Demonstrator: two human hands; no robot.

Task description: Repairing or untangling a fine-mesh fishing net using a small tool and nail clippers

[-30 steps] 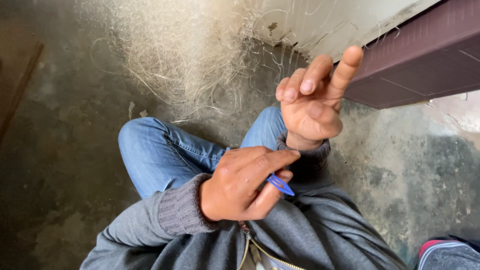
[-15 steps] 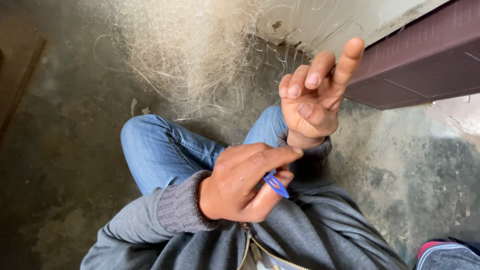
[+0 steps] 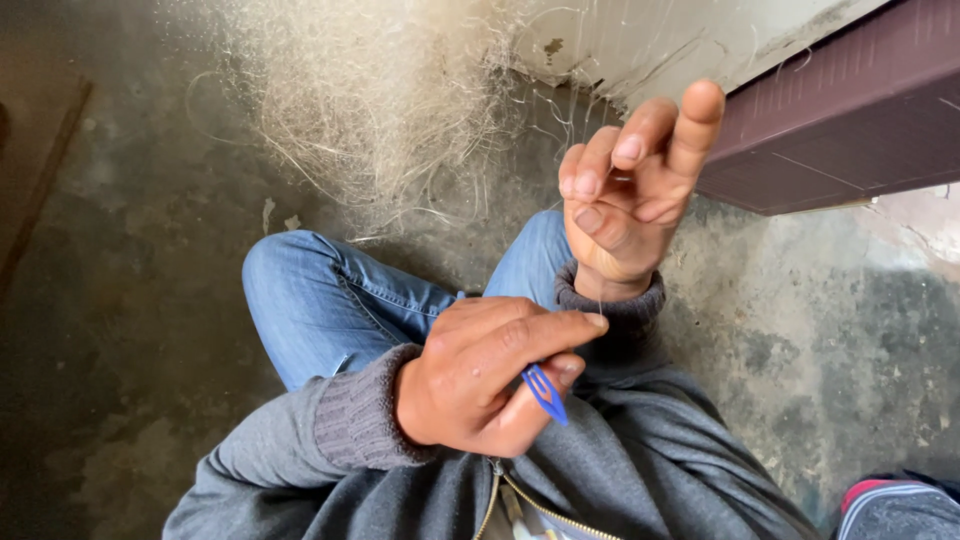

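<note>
Rough, stained concrete floor (image 3: 120, 300) filled the view, with a loose heap of pale fibre (image 3: 370, 110) lying far from the person against a whitish wall (image 3: 640, 40), and a dark maroon ledge (image 3: 850, 130) at the far right. A bent knee in blue jeans (image 3: 320, 300) sat in the middle, above a grey zipped jacket (image 3: 620, 470). The left hand (image 3: 480, 375) lay near the lap, its fingers (image 3: 540, 335) closed narrowly around a small blue netting needle (image 3: 545, 393). Only the needle's tip showed, its long axis running diagonally, pointing down and to the right toward the jacket. The right hand (image 3: 625, 200) was raised just beyond it, forefinger upright, the other fingers curled in, with a thin pale thread (image 3: 599, 300) hanging down from it toward the left hand.
</note>
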